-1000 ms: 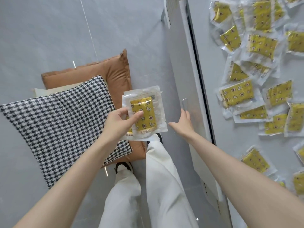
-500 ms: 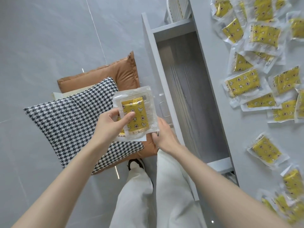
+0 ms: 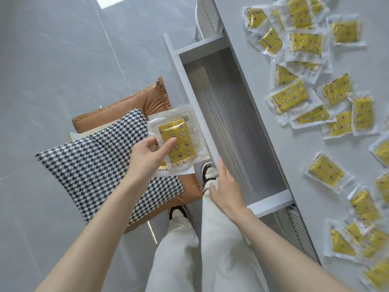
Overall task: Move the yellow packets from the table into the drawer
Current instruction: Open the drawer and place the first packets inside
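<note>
My left hand grips a small stack of yellow packets in clear wrappers, held just left of the drawer's front panel. The grey drawer stands pulled out from the table, and its wood-grain floor shows nothing inside. My right hand hovers at the near end of the drawer front with fingers spread, holding nothing. Several more yellow packets lie scattered over the white table on the right.
A houndstooth cushion lies on a brown cushion on the grey tile floor to the left of the drawer. My legs in white trousers and dark shoes stand right against the drawer front.
The drawer went from shut to pulled fully out by my right hand, which has now let go of the handle. My left hand kept hold of the packets.
</note>
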A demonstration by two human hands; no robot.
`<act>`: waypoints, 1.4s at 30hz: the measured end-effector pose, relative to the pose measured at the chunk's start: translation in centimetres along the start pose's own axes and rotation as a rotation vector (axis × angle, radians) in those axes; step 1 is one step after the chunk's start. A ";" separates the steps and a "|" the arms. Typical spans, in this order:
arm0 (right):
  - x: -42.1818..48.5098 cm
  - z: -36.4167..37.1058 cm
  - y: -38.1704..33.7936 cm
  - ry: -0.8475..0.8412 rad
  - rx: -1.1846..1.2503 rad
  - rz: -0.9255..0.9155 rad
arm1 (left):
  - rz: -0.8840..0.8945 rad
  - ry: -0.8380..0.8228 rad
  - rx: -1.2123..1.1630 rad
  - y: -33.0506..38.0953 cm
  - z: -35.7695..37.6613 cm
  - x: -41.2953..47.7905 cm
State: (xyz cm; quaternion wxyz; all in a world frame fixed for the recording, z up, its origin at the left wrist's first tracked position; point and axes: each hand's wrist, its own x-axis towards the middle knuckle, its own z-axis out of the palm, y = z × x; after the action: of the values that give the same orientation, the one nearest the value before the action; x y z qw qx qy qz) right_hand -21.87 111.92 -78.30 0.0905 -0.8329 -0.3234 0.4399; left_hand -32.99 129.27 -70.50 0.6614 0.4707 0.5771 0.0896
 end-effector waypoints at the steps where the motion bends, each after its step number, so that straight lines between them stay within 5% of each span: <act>1: 0.0 0.2 -0.3 0.006 0.007 0.022 | 0.008 -0.009 0.004 0.0 0.1 -0.1; 11: -1.1 2.1 -0.9 -0.057 0.005 -0.012 | 0.069 -0.093 0.087 -1.0 -1.0 -1.8; 17: -2.8 -0.4 0.0 0.215 0.800 0.222 | 0.056 -0.187 0.197 -1.2 1.1 -2.0; 22: -4.9 -2.3 0.0 0.092 1.335 0.235 | 0.039 -0.285 0.339 -1.5 3.8 -1.4; 28: -4.8 -1.6 3.1 0.131 1.382 0.283 | 0.066 -0.433 0.588 -2.2 9.1 -0.5; 36: -2.9 -0.9 7.8 0.319 1.762 0.630 | 0.155 -0.487 0.801 -4.8 15.1 4.0; 42: 0.8 2.0 10.8 0.556 1.457 1.028 | 0.123 -0.528 0.969 -7.8 19.3 8.0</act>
State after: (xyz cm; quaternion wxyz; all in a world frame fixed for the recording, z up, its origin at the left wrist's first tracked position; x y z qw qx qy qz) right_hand -18.21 103.83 -84.77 0.4587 -0.6870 0.4737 0.3053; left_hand -17.39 120.31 -83.71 0.4851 0.7602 0.3384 -0.2687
